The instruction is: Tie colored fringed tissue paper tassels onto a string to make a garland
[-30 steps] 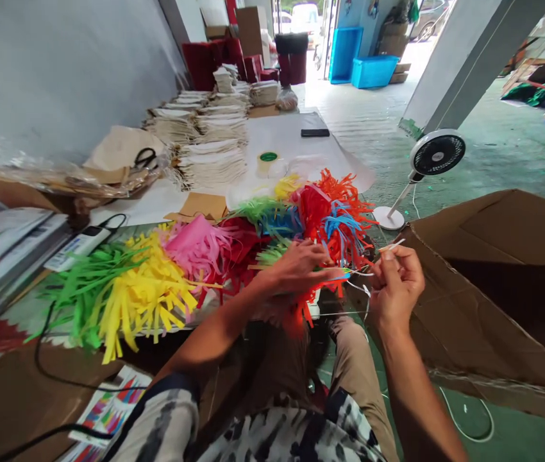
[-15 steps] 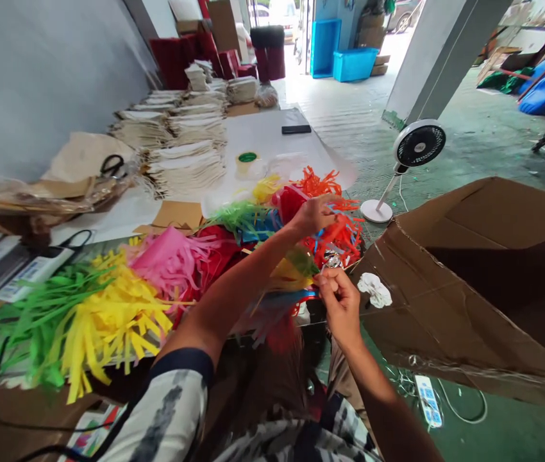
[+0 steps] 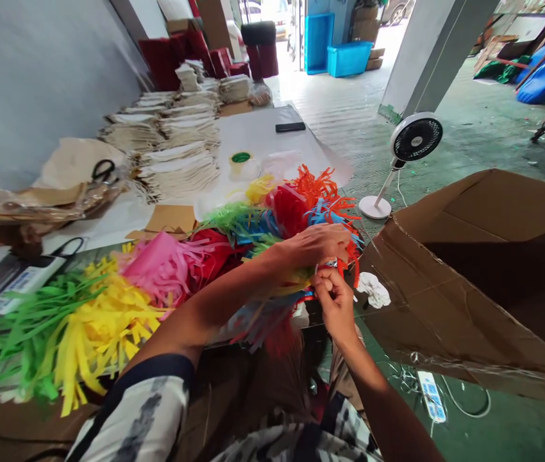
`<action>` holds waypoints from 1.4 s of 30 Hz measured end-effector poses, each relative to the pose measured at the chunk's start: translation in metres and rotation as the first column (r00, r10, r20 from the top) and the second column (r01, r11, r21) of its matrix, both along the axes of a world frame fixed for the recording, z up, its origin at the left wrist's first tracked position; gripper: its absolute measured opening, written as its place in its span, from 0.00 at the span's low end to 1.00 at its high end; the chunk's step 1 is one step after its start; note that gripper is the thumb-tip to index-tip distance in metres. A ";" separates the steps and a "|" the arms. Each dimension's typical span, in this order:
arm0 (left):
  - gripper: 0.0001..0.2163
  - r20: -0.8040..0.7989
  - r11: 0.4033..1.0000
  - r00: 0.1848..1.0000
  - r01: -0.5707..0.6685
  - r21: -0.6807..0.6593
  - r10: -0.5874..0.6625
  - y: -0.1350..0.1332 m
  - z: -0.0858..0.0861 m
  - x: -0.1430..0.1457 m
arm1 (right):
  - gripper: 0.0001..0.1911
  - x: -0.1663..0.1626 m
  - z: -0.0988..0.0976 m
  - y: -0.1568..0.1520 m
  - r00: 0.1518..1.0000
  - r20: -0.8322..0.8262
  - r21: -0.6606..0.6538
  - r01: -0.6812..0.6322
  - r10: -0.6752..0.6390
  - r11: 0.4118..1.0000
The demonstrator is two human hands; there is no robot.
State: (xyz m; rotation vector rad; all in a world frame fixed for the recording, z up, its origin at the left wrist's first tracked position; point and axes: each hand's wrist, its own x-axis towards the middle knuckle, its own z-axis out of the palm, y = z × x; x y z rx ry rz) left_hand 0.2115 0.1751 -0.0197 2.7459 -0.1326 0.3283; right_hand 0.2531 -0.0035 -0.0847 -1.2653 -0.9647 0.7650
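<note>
A long garland of cut paper fringe [image 3: 195, 256] in green, yellow, pink, red, blue and orange lies across the table in front of me. My left hand [image 3: 318, 245] rests palm down on the fringe at its right end, fingers closed over the strips. Just below it, my right hand [image 3: 333, 298] pinches the red and blue strips at the table's edge. The two hands touch each other. A crumpled white scrap [image 3: 374, 290] lies on the cardboard just to the right of them.
A big open cardboard box [image 3: 484, 269] fills the right side. A white floor fan [image 3: 410, 144] stands behind it. Stacks of beige bags [image 3: 181, 144], a tape roll [image 3: 240, 163], scissors [image 3: 102, 170] and a black phone [image 3: 290, 127] lie farther along the table. A power strip [image 3: 429, 394] lies on the floor.
My right hand dropped the thin white strip and came in to the fringe's end. My left hand reached up into the orange fringe, then came back down onto the right hand.
</note>
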 end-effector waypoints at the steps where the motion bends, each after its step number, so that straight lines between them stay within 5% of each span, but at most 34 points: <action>1: 0.07 -0.025 0.998 0.999 0.029 0.048 -0.028 -0.001 -0.001 0.006 | 0.17 0.000 0.000 0.000 1.000 0.008 -0.002 0.001 -0.001 1.000; 7: 0.08 -0.085 0.990 0.996 0.024 0.136 -0.013 -0.004 -0.004 0.025 | 0.16 0.000 -0.004 0.000 1.000 0.004 -0.010 0.001 -0.001 1.000; 11: 0.02 0.312 0.958 0.944 -0.017 -0.286 0.110 0.016 0.017 0.010 | 0.16 -0.001 -0.005 0.000 1.000 -0.018 0.002 0.022 -0.022 1.000; 13: 0.06 0.455 0.826 0.833 -0.004 -0.564 0.314 0.032 0.032 -0.005 | 0.17 -0.002 -0.004 0.000 1.000 -0.020 0.011 0.024 -0.024 1.000; 15: 0.08 0.441 0.629 0.736 0.026 -0.777 0.514 0.050 0.046 -0.024 | 0.17 -0.002 -0.003 0.000 1.000 -0.020 0.019 0.022 -0.022 1.000; 17: 0.09 0.397 0.451 0.633 0.083 -0.888 0.665 0.066 0.057 -0.046 | 0.17 -0.003 -0.001 0.000 1.000 -0.017 0.030 0.023 -0.022 0.999; 19: 0.09 0.395 0.386 0.515 0.130 -0.913 0.761 0.080 0.066 -0.069 | 0.16 -0.003 0.002 -0.001 1.000 -0.010 0.040 0.026 -0.025 0.999; 21: 0.09 0.418 0.418 0.410 0.094 -0.904 0.811 0.088 0.075 -0.092 | 0.16 -0.003 0.004 -0.002 1.000 -0.002 0.046 0.026 -0.026 0.999; 24: 0.08 0.462 0.543 0.346 -0.188 -0.819 0.817 0.081 0.085 -0.120 | 0.15 -0.001 0.011 -0.002 1.000 0.008 0.054 0.020 -0.021 0.998; 27: 0.07 0.454 0.648 0.465 -0.485 -0.588 0.760 0.050 0.080 -0.130 | 0.15 0.001 0.022 0.002 0.999 -0.012 0.056 0.033 -0.032 0.998; 29: 0.06 0.352 0.686 0.603 -0.515 -0.514 0.716 0.024 0.066 -0.126 | 0.16 0.002 0.031 0.008 0.998 -0.020 0.055 0.064 -0.063 0.996; 31: 0.08 0.242 0.690 0.703 -0.467 -0.553 0.669 0.002 0.046 -0.118 | 0.16 0.002 0.040 0.017 0.994 0.004 0.072 0.108 -0.108 0.992; 35: 0.13 0.184 0.586 0.733 -0.339 -0.736 0.655 -0.024 0.009 -0.104 | 0.17 0.002 0.050 0.035 0.982 0.110 0.137 0.137 -0.153 0.981; 38: 0.14 0.175 0.530 0.740 -0.276 -0.802 0.650 -0.030 -0.002 -0.101 | 0.18 0.003 0.050 0.042 0.980 0.146 0.132 0.117 -0.136 0.984; 42: 0.14 0.169 0.531 0.761 -0.258 -0.807 0.627 -0.032 -0.003 -0.101 | 0.19 0.004 0.046 0.045 0.982 0.165 0.104 0.079 -0.096 0.991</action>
